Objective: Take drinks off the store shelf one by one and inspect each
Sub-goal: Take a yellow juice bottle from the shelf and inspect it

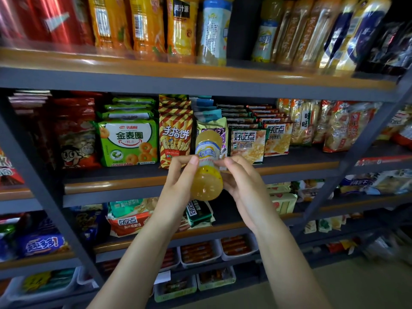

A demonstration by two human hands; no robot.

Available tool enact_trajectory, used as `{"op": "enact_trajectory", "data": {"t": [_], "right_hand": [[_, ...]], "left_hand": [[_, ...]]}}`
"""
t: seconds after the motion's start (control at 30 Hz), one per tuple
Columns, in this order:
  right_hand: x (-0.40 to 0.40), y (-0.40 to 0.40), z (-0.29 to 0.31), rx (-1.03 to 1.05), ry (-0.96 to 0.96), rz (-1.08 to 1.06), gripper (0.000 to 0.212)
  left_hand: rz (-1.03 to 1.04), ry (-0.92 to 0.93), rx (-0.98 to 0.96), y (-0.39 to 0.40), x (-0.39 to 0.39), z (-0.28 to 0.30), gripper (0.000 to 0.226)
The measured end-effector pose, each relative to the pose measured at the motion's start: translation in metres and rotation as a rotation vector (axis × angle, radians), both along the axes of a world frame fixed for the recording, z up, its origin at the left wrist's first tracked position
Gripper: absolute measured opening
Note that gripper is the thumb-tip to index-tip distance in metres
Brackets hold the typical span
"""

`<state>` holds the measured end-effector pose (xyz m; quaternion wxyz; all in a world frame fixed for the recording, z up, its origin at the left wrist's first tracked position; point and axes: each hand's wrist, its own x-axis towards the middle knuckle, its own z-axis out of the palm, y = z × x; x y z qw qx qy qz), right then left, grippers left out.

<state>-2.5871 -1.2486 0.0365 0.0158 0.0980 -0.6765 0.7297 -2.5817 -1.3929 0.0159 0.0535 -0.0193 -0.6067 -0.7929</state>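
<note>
Bottle (208,166) of yellow drink: I'm gripping it in my left hand (180,177) and right hand (236,177), tipping its base toward me, below the drinks shelf (156,80), checking its label.

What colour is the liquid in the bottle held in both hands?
Pale cloudy yellow, under a white-and-blue label; the bottle shows best in the head view.

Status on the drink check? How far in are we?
Done: one yellow bottle is off the top shelf, where a gap shows between two similar bottles. In hand: the left hand and right hand both hold it, tilted with its base toward the camera, for inspection. Left: the orange bottles and the rest of the row remain shelved. How many were checked before, I can't tell.
</note>
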Motion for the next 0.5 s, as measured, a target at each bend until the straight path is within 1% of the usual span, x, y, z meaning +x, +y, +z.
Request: {"op": "enact_trajectory", "data": {"t": [0.03, 0.07, 0.13, 0.17, 0.2, 0.23, 0.27, 0.33, 0.37, 0.43, 0.5], "right_hand": [[0.000, 0.000, -0.003, 0.031, 0.007, -0.024, 0.023], [0.000, 0.000, -0.007, 0.051, 0.015, -0.050, 0.023], [0.000, 0.002, -0.012, 0.034, 0.018, -0.098, 0.025], [0.000, 0.003, -0.013, 0.013, 0.011, -0.116, 0.021], [-0.001, 0.004, -0.014, -0.009, 0.004, -0.128, 0.015], [-0.002, 0.006, -0.014, -0.029, 0.000, -0.141, 0.011], [-0.002, 0.007, -0.014, -0.040, -0.003, -0.153, 0.014], [-0.003, 0.009, -0.014, -0.013, -0.001, -0.156, 0.030], [-0.003, 0.010, -0.013, 0.022, 0.005, -0.142, 0.033], [0.001, 0.010, -0.010, 0.079, 0.015, -0.094, 0.025], [0.005, 0.010, -0.007, 0.112, 0.028, -0.059, 0.017]], "left_hand": [[-0.003, -0.015, 0.005, 0.001, -0.001, -0.003, 0.029], [-0.008, -0.032, 0.008, 0.002, -0.002, -0.004, 0.034], [-0.036, -0.067, 0.023, 0.003, -0.004, -0.011, 0.058], [-0.068, -0.069, 0.029, 0.003, -0.005, -0.014, 0.070], [-0.108, -0.053, 0.022, 0.003, -0.005, -0.016, 0.075], [-0.145, -0.026, 0.004, 0.004, -0.004, -0.017, 0.074], [-0.168, -0.004, -0.017, 0.006, -0.003, -0.018, 0.070], [-0.160, 0.027, -0.042, 0.009, -0.001, -0.017, 0.057], [-0.142, 0.040, -0.050, 0.010, 0.000, -0.016, 0.048], [-0.114, 0.068, -0.083, 0.013, 0.004, -0.014, 0.037], [-0.099, 0.067, -0.109, 0.013, 0.006, -0.014, 0.036]]}}
